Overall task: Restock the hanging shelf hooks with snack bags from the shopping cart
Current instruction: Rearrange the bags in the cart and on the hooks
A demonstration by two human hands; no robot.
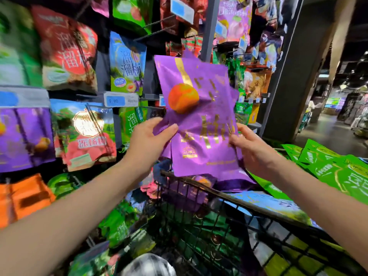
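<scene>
Purple snack bags [199, 116]: stack above the shopping cart [199, 212], my left hand [151, 140] and right hand [251, 150] gripping opposite edges. Unhung; many bags remain carted.

purple snack bag [201, 124] with gold lettering, orange fruit print, green bags [338, 170]

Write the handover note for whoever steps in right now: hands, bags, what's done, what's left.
Left hand: fingers pinch the purple snack bags at their left edge.
Right hand: grips their right edge.
Done: these bags are held up above the shopping cart, facing the shelf.
Left: hang them; none is on a hook yet, and bare hooks show higher up. Green bags and others still lie in the cart.
</scene>
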